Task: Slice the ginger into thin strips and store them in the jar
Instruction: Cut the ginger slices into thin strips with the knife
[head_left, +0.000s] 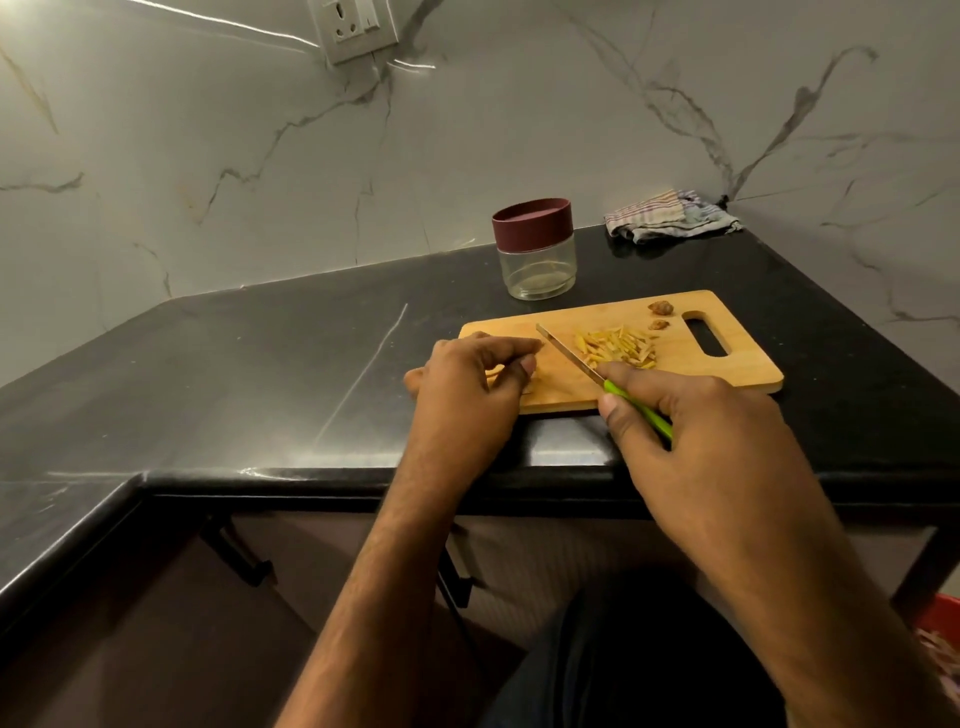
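My right hand (691, 431) grips the green-handled knife (602, 382); ginger strips (618, 347) lie just beyond it on the cutting board (727, 374). My left hand (467, 387) is curled, contents hidden. The lidded jar (535, 248) stands beyond both.

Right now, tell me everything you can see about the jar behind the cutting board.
The jar is short, round and clear, glass or plastic by its look, closed by a dark maroon lid. It stands upright on the black counter, just beyond the wooden cutting board and apart from it. It appears empty. Neither hand touches it.
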